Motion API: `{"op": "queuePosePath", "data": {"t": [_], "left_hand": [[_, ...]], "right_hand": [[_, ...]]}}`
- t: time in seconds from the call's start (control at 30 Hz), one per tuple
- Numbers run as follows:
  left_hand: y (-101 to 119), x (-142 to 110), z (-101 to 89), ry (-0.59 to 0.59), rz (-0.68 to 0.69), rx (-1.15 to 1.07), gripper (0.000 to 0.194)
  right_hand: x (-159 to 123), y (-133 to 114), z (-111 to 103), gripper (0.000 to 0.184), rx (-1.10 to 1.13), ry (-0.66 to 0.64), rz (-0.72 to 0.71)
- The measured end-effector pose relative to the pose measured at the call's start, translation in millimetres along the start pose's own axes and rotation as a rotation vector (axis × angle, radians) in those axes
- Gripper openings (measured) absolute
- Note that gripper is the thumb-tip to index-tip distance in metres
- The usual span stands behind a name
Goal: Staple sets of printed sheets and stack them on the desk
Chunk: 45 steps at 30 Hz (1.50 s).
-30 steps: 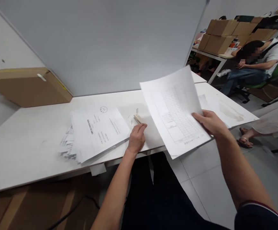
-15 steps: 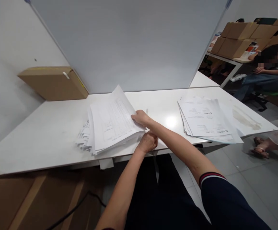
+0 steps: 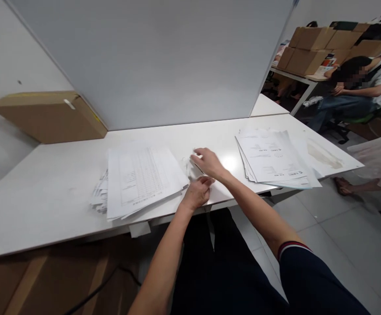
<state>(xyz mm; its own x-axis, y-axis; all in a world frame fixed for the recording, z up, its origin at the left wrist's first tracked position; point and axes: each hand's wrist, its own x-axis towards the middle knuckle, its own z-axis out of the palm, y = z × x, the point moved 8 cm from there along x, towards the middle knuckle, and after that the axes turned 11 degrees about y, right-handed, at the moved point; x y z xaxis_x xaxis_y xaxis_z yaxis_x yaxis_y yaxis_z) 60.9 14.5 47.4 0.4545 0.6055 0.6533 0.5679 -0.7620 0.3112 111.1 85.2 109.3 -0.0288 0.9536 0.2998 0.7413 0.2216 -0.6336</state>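
Papers [image 3: 141, 183] are seen in the head view, laid in a loose pile on the white table [image 3: 46, 205], to the left of both hands. On the top sheet a grid is printed, and ragged sheet edges are shown at the left side. Near the corner of this pile, the left hand [image 3: 197, 194] is held low with curled fingers; whether something is gripped by it cannot be told. Just above it the right hand [image 3: 210, 162] is placed, its fingers bent over something small and pale, which is mostly covered; whether it is gripped cannot be told either. To the right of the hands, a second pile [image 3: 272, 157] is laid, its sheets slightly fanned. Behind, the table is bordered by a grey board [image 3: 151, 65], and a box [image 3: 52, 118] is placed at the left.
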Motion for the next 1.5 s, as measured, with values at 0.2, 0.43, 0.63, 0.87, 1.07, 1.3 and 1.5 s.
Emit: {"op": "queuePosePath", "data": {"t": [0.2,0.43,0.63,0.87,1.07,1.3,1.5], "left_hand": [[-14,0,-14.1,0.243,-0.126,0.108,0.038],[-16,-1,-20.8,0.274,-0.165,0.158,0.039],[-16,-1,-19.3,0.235,-0.173,0.137,0.038],[-11,0,-21.0,0.268,-0.086,0.159,0.036],[-12,1,-17.8,0.218,-0.123,0.121,0.037],[-11,1,-16.6,0.193,-0.113,0.043,0.036],[-16,-2,-2.7,0.155,-0.612,-0.512,0.03]], "right_hand": [[-34,129,-115,0.038,-0.548,0.371,0.285],[-61,186,-122,0.039,-0.691,0.039,0.465],[-57,178,-115,0.041,-0.744,-0.002,0.435],[-58,174,-111,0.032,-0.642,-0.086,0.424],[-62,180,-125,0.029,-0.534,-0.004,0.449],[-64,173,-138,0.026,-0.604,0.085,0.401],[-82,110,-129,0.03,-0.665,0.117,0.246]]}}
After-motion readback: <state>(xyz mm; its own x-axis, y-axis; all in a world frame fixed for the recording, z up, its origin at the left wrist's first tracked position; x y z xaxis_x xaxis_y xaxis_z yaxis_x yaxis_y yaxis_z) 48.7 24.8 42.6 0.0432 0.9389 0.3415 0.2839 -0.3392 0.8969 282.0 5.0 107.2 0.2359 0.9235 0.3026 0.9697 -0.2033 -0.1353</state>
